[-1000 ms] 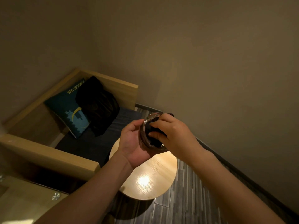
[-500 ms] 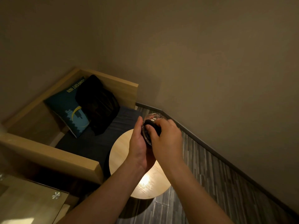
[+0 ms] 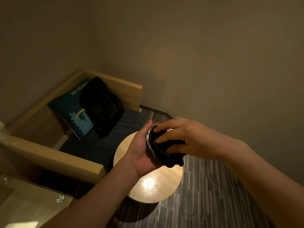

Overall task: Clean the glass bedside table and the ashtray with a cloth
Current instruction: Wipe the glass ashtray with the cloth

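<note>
My left hand (image 3: 139, 150) cradles a round clear glass ashtray (image 3: 150, 142), tipped on its side with the mouth facing right. My right hand (image 3: 182, 137) presses a dark cloth (image 3: 166, 150) into the ashtray, fingers curled around the cloth. Part of the cloth hangs out below the hand. Both hands hover above a round wooden stool. The glass bedside table (image 3: 32, 203) shows at the bottom left corner, with a metal fixing in its top.
A round wooden stool (image 3: 153, 185) stands below the hands on the grey plank floor (image 3: 213, 186). At left is a wooden-framed sofa (image 3: 54, 155) with a blue cushion (image 3: 72, 111) and a black garment (image 3: 102, 106). Walls close in at right and behind.
My right hand has swung out to the right and turned, dragging the cloth round inside the ashtray. More cloth now hangs below it. The left hand keeps holding the ashtray.
</note>
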Tool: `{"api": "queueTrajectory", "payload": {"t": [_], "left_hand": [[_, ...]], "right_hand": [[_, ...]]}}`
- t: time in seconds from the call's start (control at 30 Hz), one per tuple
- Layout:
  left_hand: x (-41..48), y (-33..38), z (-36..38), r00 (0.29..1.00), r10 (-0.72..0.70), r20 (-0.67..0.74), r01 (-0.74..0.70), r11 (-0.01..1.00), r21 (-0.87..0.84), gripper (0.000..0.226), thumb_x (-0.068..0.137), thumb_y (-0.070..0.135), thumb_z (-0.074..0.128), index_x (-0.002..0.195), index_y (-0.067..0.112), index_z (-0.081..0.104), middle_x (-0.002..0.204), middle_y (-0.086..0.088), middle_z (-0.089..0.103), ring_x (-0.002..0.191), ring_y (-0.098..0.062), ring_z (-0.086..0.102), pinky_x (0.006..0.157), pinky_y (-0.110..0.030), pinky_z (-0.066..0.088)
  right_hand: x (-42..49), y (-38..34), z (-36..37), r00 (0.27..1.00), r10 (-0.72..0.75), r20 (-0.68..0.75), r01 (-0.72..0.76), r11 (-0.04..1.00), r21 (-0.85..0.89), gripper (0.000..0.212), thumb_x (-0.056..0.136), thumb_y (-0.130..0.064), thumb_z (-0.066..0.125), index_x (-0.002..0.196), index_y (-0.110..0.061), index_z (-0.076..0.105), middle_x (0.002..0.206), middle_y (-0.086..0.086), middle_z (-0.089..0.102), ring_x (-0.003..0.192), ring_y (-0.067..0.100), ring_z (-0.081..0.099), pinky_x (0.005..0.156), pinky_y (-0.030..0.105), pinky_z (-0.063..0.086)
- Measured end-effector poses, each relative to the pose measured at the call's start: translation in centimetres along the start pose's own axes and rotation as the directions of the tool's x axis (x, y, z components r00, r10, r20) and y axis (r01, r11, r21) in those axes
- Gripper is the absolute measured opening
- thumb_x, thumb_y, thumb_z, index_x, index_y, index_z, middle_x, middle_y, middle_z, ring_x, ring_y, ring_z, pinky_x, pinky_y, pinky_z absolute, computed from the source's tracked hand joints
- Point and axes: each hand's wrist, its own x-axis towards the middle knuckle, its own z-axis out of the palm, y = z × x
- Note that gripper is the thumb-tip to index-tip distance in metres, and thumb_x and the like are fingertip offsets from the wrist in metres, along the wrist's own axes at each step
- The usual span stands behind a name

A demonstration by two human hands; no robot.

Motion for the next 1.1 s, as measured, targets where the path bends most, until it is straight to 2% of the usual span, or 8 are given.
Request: {"api": "queueTrajectory", "payload": {"t": [0.13,0.23,0.4,0.5,0.67,0.8,0.97,1.1], "left_hand": [[-0.3,0.2,0.5,0.998,-0.033,0.057,0.032,0.999,0.019,0.063,0.097,0.063,0.051,0.139,0.018,0.067,0.151,-0.019,0.056,0.143,-0.039,0.048,0.123,-0.054,0.029],[-0.3,0.3,0.7,0.998,-0.019,0.056,0.020,1.000,-0.008,0.061,0.098,0.062,0.051,0.133,0.017,0.071,0.150,-0.018,0.056,0.139,-0.038,0.052,0.116,-0.056,0.038],[0.1,-0.1,0.1,0.999,0.029,-0.017,-0.030,0.998,-0.049,0.061,0.098,0.062,0.052,0.128,0.013,0.073,0.143,-0.021,0.062,0.135,-0.038,0.055,0.111,-0.056,0.044],[0.6,-0.6,-0.5,0.994,0.069,-0.079,-0.074,0.995,-0.069,0.062,0.097,0.061,0.053,0.126,0.011,0.074,0.136,-0.023,0.067,0.130,-0.041,0.060,0.113,-0.055,0.043],[1.3,-1.1,-0.8,0.984,0.111,-0.140,-0.126,0.987,-0.098,0.058,0.094,0.060,0.060,0.122,0.012,0.077,0.127,-0.021,0.072,0.119,-0.039,0.067,0.092,-0.051,0.056],[1.0,-0.6,-0.7,0.994,0.054,-0.098,-0.062,0.995,-0.080,0.065,0.094,0.062,0.059,0.135,0.013,0.069,0.135,-0.022,0.066,0.123,-0.040,0.063,0.104,-0.053,0.049],[0.4,0.4,-0.3,1.000,0.010,-0.022,-0.011,1.000,-0.017,0.066,0.094,0.064,0.058,0.139,0.016,0.064,0.128,-0.017,0.063,0.115,-0.034,0.061,0.100,-0.046,0.046],[0.4,0.3,-0.2,1.000,0.001,-0.017,0.000,1.000,0.006,0.060,0.096,0.063,0.055,0.132,0.017,0.071,0.121,-0.017,0.070,0.112,-0.036,0.066,0.101,-0.047,0.047]], "right_hand": [[0.8,1.2,1.1,0.996,-0.043,-0.076,0.042,0.999,-0.006,0.036,0.090,-0.034,0.073,0.126,-0.033,0.068,0.139,-0.012,0.054,0.125,0.004,0.044,0.098,0.011,0.034],[1.2,1.5,2.9,0.969,-0.029,-0.246,0.038,0.999,0.031,0.031,0.085,-0.029,0.079,0.115,-0.024,0.075,0.126,-0.003,0.063,0.115,0.012,0.051,0.093,0.021,0.042],[1.7,0.3,6.3,0.860,0.226,-0.457,-0.137,0.966,0.221,0.025,0.084,-0.027,0.081,0.107,-0.019,0.078,0.112,-0.002,0.064,0.104,0.020,0.058,0.087,0.041,0.056],[2.3,-1.1,7.7,0.766,0.398,-0.505,-0.269,0.912,0.310,0.025,0.086,-0.026,0.079,0.109,-0.018,0.077,0.103,-0.003,0.062,0.096,0.017,0.060,0.086,0.037,0.058],[3.3,-2.6,9.0,0.613,0.570,-0.547,-0.420,0.822,0.385,0.023,0.092,-0.034,0.072,0.112,-0.023,0.075,0.093,-0.007,0.059,0.085,0.012,0.059,0.078,0.034,0.059],[2.1,-1.6,7.4,0.726,0.464,-0.508,-0.384,0.886,0.259,0.032,0.098,-0.050,0.051,0.115,-0.031,0.071,0.099,-0.016,0.063,0.097,0.011,0.053,0.081,0.031,0.046],[0.1,0.4,5.2,0.916,0.013,-0.400,0.060,0.984,0.169,0.043,0.096,-0.054,0.054,0.133,-0.035,0.064,0.143,-0.016,0.054,0.136,0.009,0.043,0.109,0.037,0.037],[0.4,1.2,5.4,0.957,-0.042,-0.288,0.066,0.995,0.074,0.046,0.092,-0.065,0.052,0.135,-0.047,0.058,0.146,-0.021,0.045,0.137,0.007,0.037,0.106,0.040,0.034]]}}
